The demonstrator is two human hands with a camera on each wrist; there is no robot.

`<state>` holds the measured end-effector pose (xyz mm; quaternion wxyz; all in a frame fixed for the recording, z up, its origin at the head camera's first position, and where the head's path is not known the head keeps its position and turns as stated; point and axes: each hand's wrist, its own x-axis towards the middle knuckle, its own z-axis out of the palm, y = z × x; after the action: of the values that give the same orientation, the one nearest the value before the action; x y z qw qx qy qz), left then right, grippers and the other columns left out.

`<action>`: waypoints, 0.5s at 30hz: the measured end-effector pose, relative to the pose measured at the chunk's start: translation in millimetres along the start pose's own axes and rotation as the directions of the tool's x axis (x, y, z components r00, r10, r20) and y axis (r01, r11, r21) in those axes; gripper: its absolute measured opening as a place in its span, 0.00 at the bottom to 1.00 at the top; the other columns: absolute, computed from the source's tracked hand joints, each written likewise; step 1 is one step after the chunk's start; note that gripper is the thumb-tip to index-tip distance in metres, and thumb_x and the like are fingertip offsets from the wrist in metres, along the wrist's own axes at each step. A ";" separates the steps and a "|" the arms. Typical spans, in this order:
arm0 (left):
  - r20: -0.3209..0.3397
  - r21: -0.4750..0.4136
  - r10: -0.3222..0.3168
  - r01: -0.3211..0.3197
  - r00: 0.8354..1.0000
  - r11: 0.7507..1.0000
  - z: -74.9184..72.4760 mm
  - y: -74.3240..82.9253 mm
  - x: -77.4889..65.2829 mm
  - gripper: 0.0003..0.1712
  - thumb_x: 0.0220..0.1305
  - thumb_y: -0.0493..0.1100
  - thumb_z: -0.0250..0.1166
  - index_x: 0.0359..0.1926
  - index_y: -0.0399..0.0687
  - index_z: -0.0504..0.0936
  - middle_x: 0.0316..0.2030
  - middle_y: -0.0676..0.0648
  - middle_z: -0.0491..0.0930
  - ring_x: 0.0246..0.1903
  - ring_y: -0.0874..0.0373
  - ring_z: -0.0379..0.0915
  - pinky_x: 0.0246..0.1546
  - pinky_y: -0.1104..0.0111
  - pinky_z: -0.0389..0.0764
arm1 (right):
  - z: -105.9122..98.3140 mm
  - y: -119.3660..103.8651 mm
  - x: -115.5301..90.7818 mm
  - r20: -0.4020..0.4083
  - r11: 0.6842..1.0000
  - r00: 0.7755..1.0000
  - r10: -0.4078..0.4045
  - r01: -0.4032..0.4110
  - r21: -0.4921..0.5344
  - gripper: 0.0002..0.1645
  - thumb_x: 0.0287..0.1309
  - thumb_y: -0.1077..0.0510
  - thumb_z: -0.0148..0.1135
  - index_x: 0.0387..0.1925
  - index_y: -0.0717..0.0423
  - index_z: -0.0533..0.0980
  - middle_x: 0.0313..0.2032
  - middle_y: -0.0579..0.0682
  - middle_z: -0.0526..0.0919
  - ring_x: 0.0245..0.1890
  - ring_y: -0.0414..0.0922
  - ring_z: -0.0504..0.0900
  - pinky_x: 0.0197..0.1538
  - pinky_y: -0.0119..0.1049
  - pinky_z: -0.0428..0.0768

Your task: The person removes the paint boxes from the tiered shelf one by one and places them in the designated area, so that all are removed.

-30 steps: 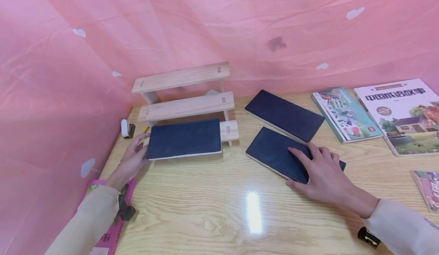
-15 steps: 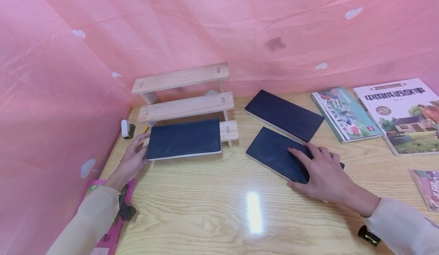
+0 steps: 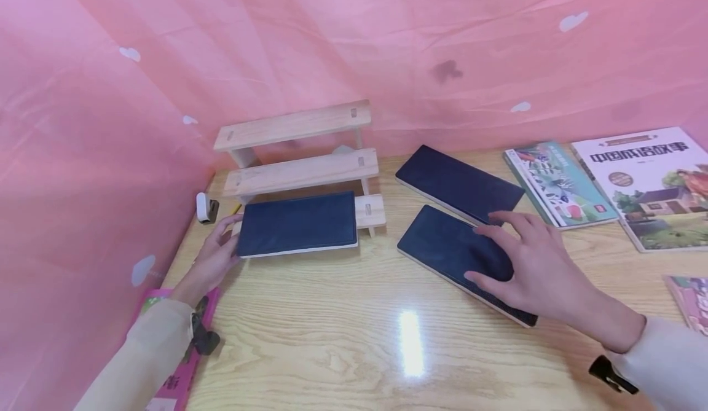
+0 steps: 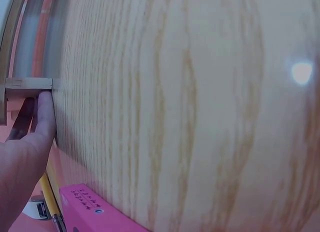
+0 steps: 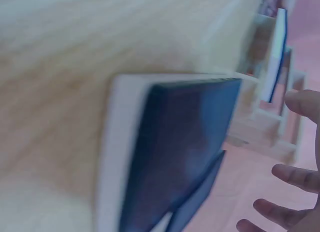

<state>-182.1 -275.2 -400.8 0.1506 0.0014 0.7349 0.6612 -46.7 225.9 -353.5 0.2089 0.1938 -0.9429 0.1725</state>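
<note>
A dark blue notebook [image 3: 298,223] with pale page edges lies on the lowest step of a three-step wooden rack [image 3: 301,172]. At the rack's left end is my left hand [image 3: 212,254]; in the left wrist view its fairly straight fingers [image 4: 46,114] touch a wooden upright. My right hand [image 3: 544,270] hovers with spread fingers over a second dark blue notebook [image 3: 442,245] on the table. The right wrist view shows that hand's fingers [image 5: 297,178] apart from the notebook [image 5: 185,142]. Behind it lies a third dark notebook [image 3: 456,180]. My right hand covers part of the second notebook.
At the right lie a green-covered book [image 3: 561,183], a white picture book [image 3: 644,183] and a smaller pink one [image 3: 691,300]. A magenta book [image 3: 179,377] lies under my left forearm. Beside the rack sit a small white-and-black object [image 3: 206,208] and something yellow [image 3: 236,208].
My right hand has lifted off the second notebook and shifted right, uncovering its near right corner. My left hand and the notebook on the rack stay where they were.
</note>
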 end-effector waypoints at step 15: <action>-0.032 0.006 -0.009 0.009 0.999 1.000 1.0 -0.1 3.0 0.21 0.69 0.43 0.47 0.62 0.60 0.61 0.62 0.43 0.53 0.55 0.58 0.61 0.44 0.72 0.75 | 27.4 -45.2 44.8 0.143 0.979 0.974 -0.176 0.158 0.125 0.42 0.44 0.37 0.63 0.60 0.49 0.65 0.62 0.57 0.61 0.62 0.57 0.57 0.54 0.61 0.58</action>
<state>-184.7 -273.7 -401.5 0.1418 -0.0121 0.7391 0.6584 -73.5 162.5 -345.2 0.1383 0.2967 -0.9252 0.1920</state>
